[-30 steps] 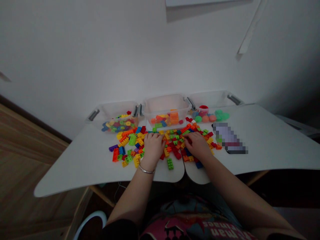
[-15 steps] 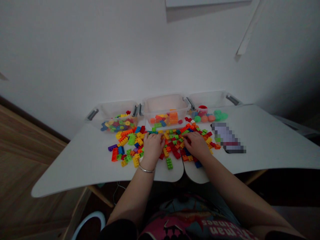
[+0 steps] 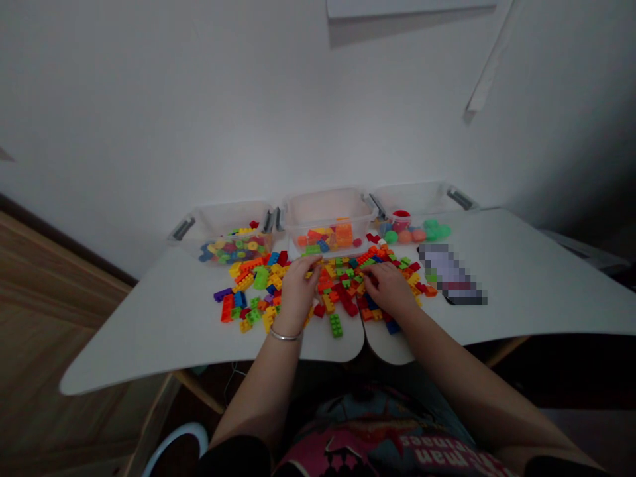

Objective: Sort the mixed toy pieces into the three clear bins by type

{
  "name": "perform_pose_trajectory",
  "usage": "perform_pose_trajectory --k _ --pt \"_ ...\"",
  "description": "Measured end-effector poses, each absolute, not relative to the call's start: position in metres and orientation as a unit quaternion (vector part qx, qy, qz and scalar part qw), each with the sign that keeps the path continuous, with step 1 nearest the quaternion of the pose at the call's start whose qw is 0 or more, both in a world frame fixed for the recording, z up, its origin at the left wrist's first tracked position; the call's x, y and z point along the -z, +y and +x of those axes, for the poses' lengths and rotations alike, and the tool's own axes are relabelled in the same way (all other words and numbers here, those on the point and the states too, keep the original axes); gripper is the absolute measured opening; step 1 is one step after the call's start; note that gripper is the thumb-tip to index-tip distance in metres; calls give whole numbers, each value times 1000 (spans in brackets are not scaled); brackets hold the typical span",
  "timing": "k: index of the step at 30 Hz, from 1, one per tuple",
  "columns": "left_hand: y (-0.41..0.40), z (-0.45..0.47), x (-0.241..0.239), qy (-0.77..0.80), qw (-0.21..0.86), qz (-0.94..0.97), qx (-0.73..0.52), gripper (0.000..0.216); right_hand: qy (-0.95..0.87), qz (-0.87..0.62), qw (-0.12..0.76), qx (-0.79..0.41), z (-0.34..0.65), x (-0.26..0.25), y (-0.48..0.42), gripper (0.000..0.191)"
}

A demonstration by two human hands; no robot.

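Note:
A loose heap of toy building bricks (image 3: 344, 299) in red, yellow, green, orange and blue covers the middle of the white table. Over its left part, my left hand (image 3: 298, 291), with a silver bangle at the wrist, has thumb and fingers bent together; a bit of yellow shows by the fingertips, but what they hold is unclear. My right hand (image 3: 392, 288) rests among the bricks on the right, its thumb and forefinger pinched, with any piece between them too small to name. A green brick (image 3: 336, 325) lies in front, between the hands.
Behind the heap stand three clear bins: the left bin (image 3: 218, 215) and middle bin (image 3: 330, 205) hold coloured pieces, the right bin (image 3: 422, 195) a red cup and round pieces. A phone (image 3: 470, 291), blurred out, lies at right. A gap splits the table's front edge.
My left hand has lifted slightly and shifted a little left, its fingertips now further from the bricks, uncovering some of them. The right hand has stayed nearly in place.

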State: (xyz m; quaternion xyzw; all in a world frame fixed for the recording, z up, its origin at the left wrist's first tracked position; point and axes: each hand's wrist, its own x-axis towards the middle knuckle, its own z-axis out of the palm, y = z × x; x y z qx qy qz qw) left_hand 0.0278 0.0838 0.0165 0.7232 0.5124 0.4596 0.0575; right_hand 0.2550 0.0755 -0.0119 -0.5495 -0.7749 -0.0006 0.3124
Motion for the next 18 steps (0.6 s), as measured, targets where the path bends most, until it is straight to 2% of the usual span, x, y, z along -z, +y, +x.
perform_pose_trajectory --k 7,12,18 --pt "117 22 -79 446 97 617 -641 20 -776 -548 312 5 255 11 75 19" --pt "142 23 -116 429 96 631 -640 23 -775 -552 309 4 254 9 75 20" --pt "169 38 -127 450 92 659 -596 28 -776 -554 300 3 254 7 74 20"
